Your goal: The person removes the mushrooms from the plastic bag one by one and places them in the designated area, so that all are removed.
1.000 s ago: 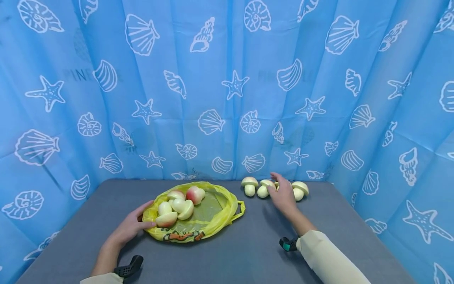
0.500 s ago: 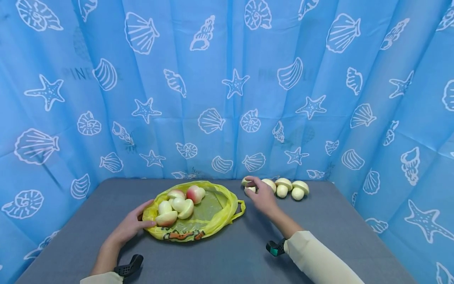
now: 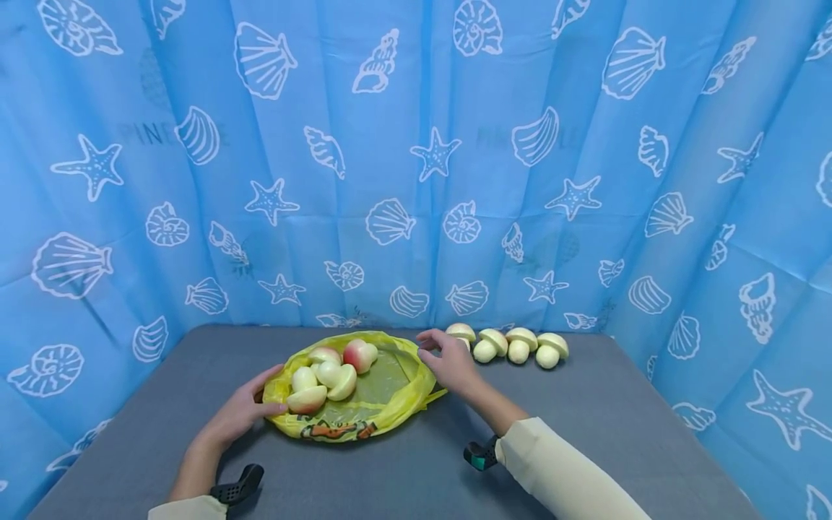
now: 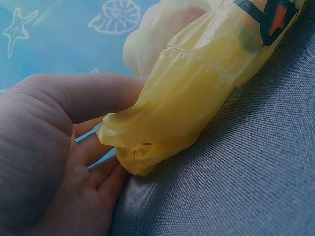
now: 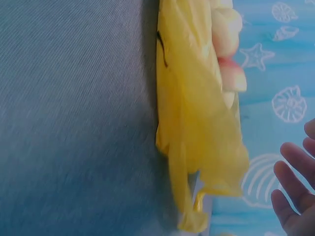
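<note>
A yellow plastic bag [image 3: 406, 408] lies with its mouth spread on the grey table in the head view. Several pale toy mushrooms [image 3: 341, 381] with pinkish-red cap tops are inside, mostly at its left. My left hand [image 3: 237, 413] holds the bag's left end; in the left wrist view the thumb lies along the near side of the yellow plastic [image 4: 182, 93], fingers behind. Beside the bag's right rim hovers my right hand [image 3: 453, 366], fingers apart and holding nothing. The right wrist view shows its spread fingers [image 5: 295, 182] away from the bag's hanging handle [image 5: 189, 211].
A row of several more mushrooms [image 3: 520, 345] stands along the back of the grey table [image 3: 416, 477], right of the bag. Behind it hangs a blue curtain [image 3: 390, 144] with white shell prints. Each wrist wears a black camera mount [image 3: 239, 485].
My right hand has moved left, from over the row of mushrooms to the bag's right rim, and the mushrooms stay in place. My left hand keeps its place at the bag.
</note>
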A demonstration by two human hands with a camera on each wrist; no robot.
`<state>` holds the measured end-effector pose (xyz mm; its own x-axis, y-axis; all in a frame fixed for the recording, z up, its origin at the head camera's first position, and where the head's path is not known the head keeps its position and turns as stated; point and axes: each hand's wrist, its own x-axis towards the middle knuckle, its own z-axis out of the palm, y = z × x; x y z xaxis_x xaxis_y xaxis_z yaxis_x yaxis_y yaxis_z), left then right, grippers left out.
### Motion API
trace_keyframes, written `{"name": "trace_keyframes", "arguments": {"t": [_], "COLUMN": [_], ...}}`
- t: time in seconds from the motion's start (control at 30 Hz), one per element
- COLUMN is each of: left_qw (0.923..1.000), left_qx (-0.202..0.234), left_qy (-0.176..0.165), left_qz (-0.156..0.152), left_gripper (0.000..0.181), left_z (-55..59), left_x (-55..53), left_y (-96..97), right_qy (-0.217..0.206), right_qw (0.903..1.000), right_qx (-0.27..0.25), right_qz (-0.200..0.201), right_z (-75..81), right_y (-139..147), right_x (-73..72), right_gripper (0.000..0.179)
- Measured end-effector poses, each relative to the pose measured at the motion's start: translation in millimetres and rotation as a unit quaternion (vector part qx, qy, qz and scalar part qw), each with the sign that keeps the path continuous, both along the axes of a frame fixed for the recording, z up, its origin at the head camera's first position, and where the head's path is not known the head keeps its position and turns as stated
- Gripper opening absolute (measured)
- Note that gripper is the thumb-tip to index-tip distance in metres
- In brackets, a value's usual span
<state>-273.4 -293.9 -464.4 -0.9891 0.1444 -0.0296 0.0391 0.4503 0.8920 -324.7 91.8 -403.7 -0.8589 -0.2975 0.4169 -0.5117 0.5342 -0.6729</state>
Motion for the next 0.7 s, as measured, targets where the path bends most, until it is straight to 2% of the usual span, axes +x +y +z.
{"name": "trace_keyframes", "arguments": {"t": [0.33,0.7], "left_qw": [1.0000,1.0000], "left_qx": [-0.005,-0.007], "left_qy": [-0.002,-0.006], "left_qz": [-0.001,-0.001], "left_gripper": [0.087,0.086], "left_z": [0.0,-2.6], "left_x": [-0.8,-2.9], "left_y": [0.1,-0.7], "right_qy": [-0.015,-0.035], "right_qw": [0.9989,0.9975], "right_qx": [0.019,0.021], "right_qz": [0.042,0.057], "right_z": [4.9,1.9], "right_y": [-32.5,-64.4], "right_x": [2.4,0.0], "right_gripper": [0.020,0.022]}}
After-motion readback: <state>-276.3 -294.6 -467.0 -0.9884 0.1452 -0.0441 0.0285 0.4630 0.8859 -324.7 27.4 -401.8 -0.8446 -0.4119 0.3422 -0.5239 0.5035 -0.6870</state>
